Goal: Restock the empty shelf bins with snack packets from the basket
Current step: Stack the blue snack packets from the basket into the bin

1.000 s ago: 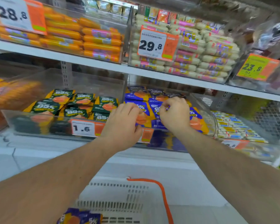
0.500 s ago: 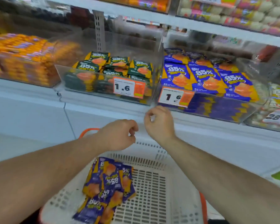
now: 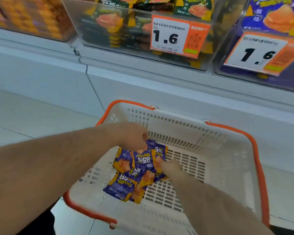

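Packets in purple wrappers (image 3: 136, 173) lie heaped on the floor of the white basket (image 3: 227, 167), toward its left wall, and both hands are down among them, presumably to gather a fresh handful for the shelf above. Left hand (image 3: 131, 137) sits over the far end of the heap with fingers curled down onto the topmost packets; its grip looks narrow and closed on at least one wrapper, though the fingertips are hidden under the knuckles, so how many it holds is unclear. Right hand (image 3: 171, 167) meets the heap's right edge, fingers bent against the packets; whether that grip has actually closed on one cannot be told. Coming in from opposite sides suits a loose, slippery pile, since the two hands can bunch it together. Above the basket, beyond its far rim, the clear bin of green packets (image 3: 126, 26) carries a 1.6 price tag (image 3: 176, 36), and the bin of matching purple packets (image 3: 271, 17) to its right is the likely destination. Basket's orange handles (image 3: 234, 131) hang folded outward, leaving the opening free.
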`<state>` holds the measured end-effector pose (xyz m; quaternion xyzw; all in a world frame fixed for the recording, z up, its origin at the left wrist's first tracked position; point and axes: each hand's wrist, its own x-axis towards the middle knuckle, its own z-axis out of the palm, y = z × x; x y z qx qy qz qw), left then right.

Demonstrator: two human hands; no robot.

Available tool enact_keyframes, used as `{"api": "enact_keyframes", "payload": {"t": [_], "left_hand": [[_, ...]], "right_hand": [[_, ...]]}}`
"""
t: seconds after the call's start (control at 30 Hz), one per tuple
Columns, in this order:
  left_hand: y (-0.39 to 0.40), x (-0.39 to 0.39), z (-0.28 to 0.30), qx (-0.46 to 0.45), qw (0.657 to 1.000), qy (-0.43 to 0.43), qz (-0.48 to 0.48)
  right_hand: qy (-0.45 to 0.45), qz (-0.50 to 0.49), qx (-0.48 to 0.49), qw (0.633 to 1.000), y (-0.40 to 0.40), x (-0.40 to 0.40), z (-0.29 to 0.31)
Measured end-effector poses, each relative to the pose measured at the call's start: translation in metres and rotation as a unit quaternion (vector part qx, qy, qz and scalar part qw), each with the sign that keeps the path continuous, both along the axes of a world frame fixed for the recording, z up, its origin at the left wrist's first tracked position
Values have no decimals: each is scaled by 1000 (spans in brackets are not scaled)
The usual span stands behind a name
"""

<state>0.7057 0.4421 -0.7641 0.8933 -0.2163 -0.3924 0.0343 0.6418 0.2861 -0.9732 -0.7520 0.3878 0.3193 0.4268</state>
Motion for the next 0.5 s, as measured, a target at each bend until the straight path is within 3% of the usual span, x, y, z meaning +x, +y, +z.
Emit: {"api": "enact_keyframes", "payload": {"t": [0.13, 0.23, 0.33, 0.5], "left_hand": [[0, 7, 0, 14, 1000, 20, 17], [-3, 13, -1, 9, 999, 26, 29], [-7, 14, -2, 9, 999, 23, 29], [-15, 10, 2, -12, 1000, 19, 19]], "right_hand": [[8, -98, -1, 995, 12, 5, -36], [14, -115, -19, 993, 20, 14, -38], [0, -154, 24, 988, 20, 16, -38], [-45, -71, 2, 996, -2, 11, -17]]}}
